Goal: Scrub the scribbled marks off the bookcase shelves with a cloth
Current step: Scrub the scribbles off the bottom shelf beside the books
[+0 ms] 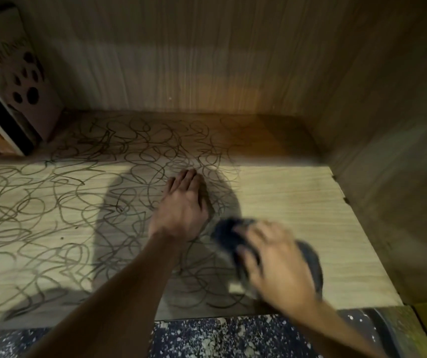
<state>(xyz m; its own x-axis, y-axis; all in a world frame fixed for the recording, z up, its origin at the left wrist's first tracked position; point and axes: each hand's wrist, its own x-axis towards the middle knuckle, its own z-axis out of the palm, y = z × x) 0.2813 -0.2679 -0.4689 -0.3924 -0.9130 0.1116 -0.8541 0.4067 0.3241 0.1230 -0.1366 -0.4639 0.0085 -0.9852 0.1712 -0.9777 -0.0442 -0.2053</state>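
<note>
Pressing dark, soft cloth (pixel 229 235) — right hand (pixel 277 257) — on scribbled woodgrain shelf (pixel 297 202).

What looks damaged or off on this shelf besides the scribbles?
The shelf has a chipped, notched right edge where it meets the side wall. Books at far left lean tilted. Nothing looks spilled.

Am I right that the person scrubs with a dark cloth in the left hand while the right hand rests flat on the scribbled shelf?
Not quite: the hands are swapped. In the head view the right hand holds the dark cloth, blurred as it scrubs, while the left hand rests flat on the scribbled shelf.
</note>
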